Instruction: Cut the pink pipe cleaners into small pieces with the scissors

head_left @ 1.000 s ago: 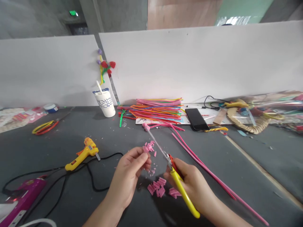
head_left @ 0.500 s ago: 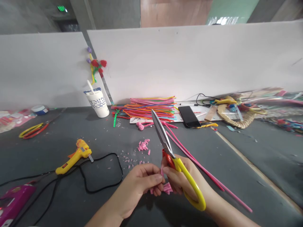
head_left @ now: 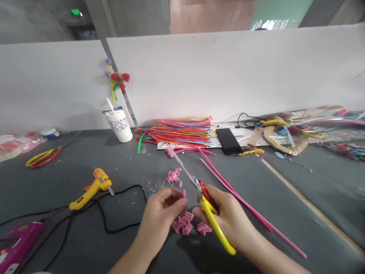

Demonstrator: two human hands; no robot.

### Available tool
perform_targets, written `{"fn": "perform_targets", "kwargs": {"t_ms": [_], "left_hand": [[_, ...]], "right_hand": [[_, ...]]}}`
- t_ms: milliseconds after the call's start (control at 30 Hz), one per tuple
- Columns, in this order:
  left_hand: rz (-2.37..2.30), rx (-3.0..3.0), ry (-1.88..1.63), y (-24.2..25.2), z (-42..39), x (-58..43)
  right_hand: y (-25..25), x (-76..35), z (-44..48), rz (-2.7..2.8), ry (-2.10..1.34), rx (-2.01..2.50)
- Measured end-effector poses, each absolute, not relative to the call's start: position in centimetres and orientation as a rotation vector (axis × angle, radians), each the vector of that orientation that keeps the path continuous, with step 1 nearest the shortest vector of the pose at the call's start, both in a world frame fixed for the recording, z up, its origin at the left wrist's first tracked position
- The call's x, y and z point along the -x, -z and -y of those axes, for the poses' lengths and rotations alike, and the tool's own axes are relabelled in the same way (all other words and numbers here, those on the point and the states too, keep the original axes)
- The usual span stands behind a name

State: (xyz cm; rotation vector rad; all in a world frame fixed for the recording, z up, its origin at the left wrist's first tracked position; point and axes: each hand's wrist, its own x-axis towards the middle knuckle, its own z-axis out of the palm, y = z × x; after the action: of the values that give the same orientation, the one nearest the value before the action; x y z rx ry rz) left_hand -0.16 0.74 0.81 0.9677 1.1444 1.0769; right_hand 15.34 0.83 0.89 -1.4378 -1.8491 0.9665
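Observation:
Between thumb and fingers, my left hand [head_left: 168,207] pinches a short pink pipe cleaner piece [head_left: 184,194], its tip showing above the fingertips. My right hand [head_left: 224,213] is wrapped round scissors [head_left: 212,217] with yellow and red handles; the blades point up and left and are blurred. Below the hands lie cut pink pieces [head_left: 185,221] in a pile, with a smaller cluster of pink pieces [head_left: 203,228] to its right. Farther off sits another small heap of pink trimmings [head_left: 173,175]. Long pink pipe cleaners [head_left: 242,199] stretch along the right of my right hand.
A yellow glue gun [head_left: 92,190] with a black cord [head_left: 102,224] lies at left, near a purple device [head_left: 21,243]. Behind are a white cup [head_left: 121,127], a bundle of coloured pipe cleaners [head_left: 182,131] and a phone [head_left: 229,140]. Another pair of scissors [head_left: 42,158] lies far left.
My hands have moved apart, the left slightly left and up. The scissors have tilted farther left, and the pink piece now shows in my left fingertips. The piles beneath are uncovered.

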Motion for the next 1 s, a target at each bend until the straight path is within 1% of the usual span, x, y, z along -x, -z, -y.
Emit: {"fn": "perform_targets", "kwargs": {"t_ms": [67, 167, 267, 500, 1000], "left_hand": [[-1.138, -0.885, -1.199, -1.1, -1.1, 0.7], [-1.097, -0.850, -1.292, -1.5, -1.6, 1.6], [-1.068, -0.853, -1.334, -1.6, -1.7, 2.2], [-1.085, -0.877, -1.400, -1.7, -1.7, 2.6], [-1.133, -0.926, -1.436, -1.4, -1.9, 3.0]], "right_hand": [[-0.6, -15.4, -0.8, 2.022, -0.749, 1.491], [-0.1, -15.2, -0.6, 2.197, -0.467, 1.527], [0.5, -14.9, -0.4, 2.285, -0.291, 1.550], [1.4, -14.9, -0.2, 2.387, -0.214, 1.562], [1.8, -15.2, -0.2, 2.397, -0.088, 1.508]]}}
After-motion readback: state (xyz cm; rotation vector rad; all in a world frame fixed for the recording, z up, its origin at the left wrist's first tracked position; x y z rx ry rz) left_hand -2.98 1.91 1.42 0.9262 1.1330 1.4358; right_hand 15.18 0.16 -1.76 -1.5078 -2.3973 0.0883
